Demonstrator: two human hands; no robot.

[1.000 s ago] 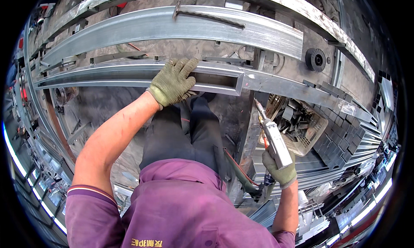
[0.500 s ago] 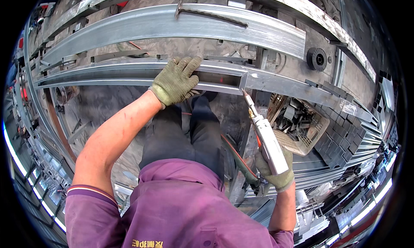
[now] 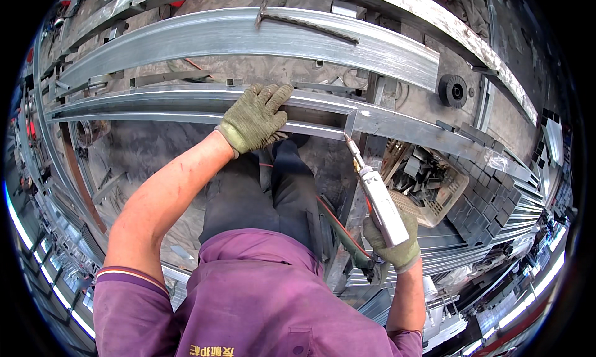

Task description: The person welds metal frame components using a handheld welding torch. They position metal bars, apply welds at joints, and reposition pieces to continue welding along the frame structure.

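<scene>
My left hand (image 3: 253,120), in a green-grey knit glove, lies across a long open steel channel (image 3: 164,116) with its fingers stretched out over the far side. The fingers are slightly apart. My right hand (image 3: 398,249), gloved alike, is wrapped round a white welding gun (image 3: 383,205) with a narrow metal nozzle. The nozzle's tip is at the near edge of the corner joint (image 3: 351,121), where the channel meets a flat-faced steel tube (image 3: 416,130). From this view I cannot tell whether the tip touches the metal.
Beyond the channel lies a wide steel beam (image 3: 205,37) with a T-handled rod (image 3: 310,29) on it. A black spool (image 3: 452,90) stands to its right. A plastic basket of metal offcuts (image 3: 456,195) and stacked steel tubes (image 3: 496,202) are on my right. A hose (image 3: 347,239) hangs near my legs.
The welding gun and my right hand have shifted slightly left and toward me, with the nozzle still by the joint. My left hand keeps its place on the channel.
</scene>
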